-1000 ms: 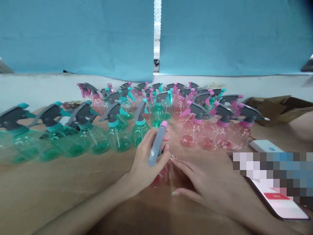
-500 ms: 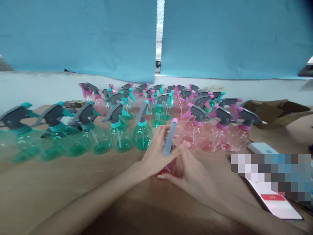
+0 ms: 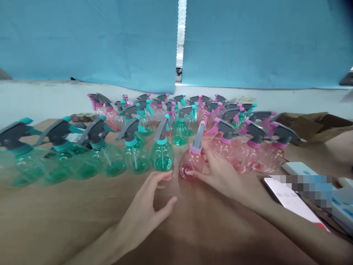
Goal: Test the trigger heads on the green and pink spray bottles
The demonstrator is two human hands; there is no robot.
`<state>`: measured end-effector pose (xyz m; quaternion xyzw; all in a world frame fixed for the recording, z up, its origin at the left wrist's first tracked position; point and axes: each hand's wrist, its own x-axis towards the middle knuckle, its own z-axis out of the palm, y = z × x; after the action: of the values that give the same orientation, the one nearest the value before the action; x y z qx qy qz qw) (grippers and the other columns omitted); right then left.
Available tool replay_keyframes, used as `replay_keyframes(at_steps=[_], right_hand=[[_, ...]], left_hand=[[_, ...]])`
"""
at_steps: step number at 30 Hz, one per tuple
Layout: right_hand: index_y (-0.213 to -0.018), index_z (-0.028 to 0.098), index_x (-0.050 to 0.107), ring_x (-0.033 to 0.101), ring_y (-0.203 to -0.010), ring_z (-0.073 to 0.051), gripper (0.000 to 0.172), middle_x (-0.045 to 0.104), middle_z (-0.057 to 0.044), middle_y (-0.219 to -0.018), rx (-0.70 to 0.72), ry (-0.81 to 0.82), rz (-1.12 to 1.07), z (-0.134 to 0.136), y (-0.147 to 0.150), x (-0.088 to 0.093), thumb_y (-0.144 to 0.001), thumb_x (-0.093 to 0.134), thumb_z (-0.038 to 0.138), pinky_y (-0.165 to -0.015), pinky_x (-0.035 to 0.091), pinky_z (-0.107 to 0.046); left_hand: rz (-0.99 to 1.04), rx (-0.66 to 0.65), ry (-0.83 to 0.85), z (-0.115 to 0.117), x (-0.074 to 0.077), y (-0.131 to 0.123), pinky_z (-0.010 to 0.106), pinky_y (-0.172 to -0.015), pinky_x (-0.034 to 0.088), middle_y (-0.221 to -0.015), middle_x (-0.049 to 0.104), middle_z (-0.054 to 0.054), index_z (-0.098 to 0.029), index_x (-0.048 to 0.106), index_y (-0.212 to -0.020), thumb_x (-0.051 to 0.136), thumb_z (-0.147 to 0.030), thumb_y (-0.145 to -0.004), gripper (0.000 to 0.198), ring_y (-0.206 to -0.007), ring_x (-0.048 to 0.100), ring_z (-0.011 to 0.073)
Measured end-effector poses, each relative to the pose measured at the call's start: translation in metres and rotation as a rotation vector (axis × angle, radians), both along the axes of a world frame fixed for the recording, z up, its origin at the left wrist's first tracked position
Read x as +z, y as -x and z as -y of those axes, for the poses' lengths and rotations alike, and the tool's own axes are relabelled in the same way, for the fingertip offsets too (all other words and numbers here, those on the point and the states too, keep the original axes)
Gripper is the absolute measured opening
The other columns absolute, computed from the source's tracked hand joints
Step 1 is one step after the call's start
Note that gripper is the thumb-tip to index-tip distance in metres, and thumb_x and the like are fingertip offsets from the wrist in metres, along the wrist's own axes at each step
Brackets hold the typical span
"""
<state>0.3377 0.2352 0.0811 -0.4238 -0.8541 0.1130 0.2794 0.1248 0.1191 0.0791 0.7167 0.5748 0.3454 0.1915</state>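
Note:
My right hand (image 3: 220, 173) grips the round body of a pink spray bottle (image 3: 190, 162) from its right side, thumb across the front. The bottle stands upright, its grey lever facing me, at the left end of a row of pink spray bottles (image 3: 224, 147). My left hand (image 3: 151, 206) is off the bottle, over the table, with thumb and fingers apart and nothing between them. Just beyond its fingertips stands a green spray bottle (image 3: 162, 154), the nearest in a row of green ones (image 3: 136, 156) running left.
More pink and green spray bottles (image 3: 179, 129) crowd the back of the wooden table (image 3: 82, 221). On the right lie a phone (image 3: 292, 202), a white power strip (image 3: 299, 169) and an open brown cardboard box (image 3: 311, 127). Blue curtains (image 3: 88, 44) hang behind.
My left hand has let go of the pink bottle's sprayer head and drawn back down to the left. With my right hand, the bottle has moved away from me to the row.

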Motion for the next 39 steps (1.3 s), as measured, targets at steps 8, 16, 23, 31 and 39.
replay_keyframes(at_steps=[8,16,23,31,39], right_hand=[[-0.142,0.015,0.03,0.066,-0.071,-0.031,0.078,0.068,-0.011,-0.092,-0.091,-0.002,0.114,-0.023,0.011,-0.001,-0.081,0.053,0.058,-0.053,0.041,-0.033],[-0.143,0.02,0.028,0.066,-0.089,-0.033,0.077,0.057,-0.016,-0.128,-0.064,-0.019,0.081,-0.033,0.019,-0.004,-0.081,0.054,0.057,-0.06,0.047,-0.037],[-0.146,0.018,0.023,0.064,-0.097,-0.037,0.082,0.052,-0.017,-0.135,-0.058,-0.01,0.08,-0.034,0.023,-0.007,-0.081,0.052,0.059,-0.063,0.05,-0.042],[-0.142,0.017,0.035,0.065,-0.095,-0.034,0.072,0.061,-0.015,-0.124,-0.088,0.01,0.095,-0.014,0.008,0.008,-0.084,0.052,0.057,-0.067,0.05,-0.041],[-0.102,0.025,0.066,0.067,-0.068,-0.024,0.032,0.072,-0.005,-0.085,-0.292,-0.01,0.006,-0.005,-0.065,0.014,-0.086,0.052,0.049,-0.058,0.047,-0.034]], left_hand=[[0.058,-0.011,0.164,0.014,-0.029,0.003,0.033,-0.084,0.052,-0.108,0.058,-0.003,-0.035,0.043,-0.115,0.05,-0.014,-0.087,0.036,-0.096,0.061,0.0151],[0.091,-0.063,0.201,0.012,-0.027,-0.005,0.031,-0.083,0.05,-0.104,0.057,-0.002,-0.03,0.048,-0.11,0.049,-0.013,-0.087,0.028,-0.092,0.06,0.0138],[0.056,-0.038,0.185,0.003,-0.025,-0.013,0.035,-0.083,0.049,-0.098,0.058,0.0,-0.024,0.05,-0.108,0.052,-0.013,-0.083,0.027,-0.091,0.059,0.0162],[0.046,-0.063,0.123,-0.016,-0.016,-0.026,0.034,-0.079,0.049,-0.096,0.059,0.002,-0.021,0.051,-0.105,0.054,-0.015,-0.081,0.025,-0.085,0.06,0.0167],[0.054,-0.105,0.046,-0.034,-0.009,-0.044,0.03,-0.071,0.049,-0.093,0.06,0.001,-0.022,0.053,-0.102,0.055,-0.016,-0.082,0.021,-0.078,0.058,0.0149]])
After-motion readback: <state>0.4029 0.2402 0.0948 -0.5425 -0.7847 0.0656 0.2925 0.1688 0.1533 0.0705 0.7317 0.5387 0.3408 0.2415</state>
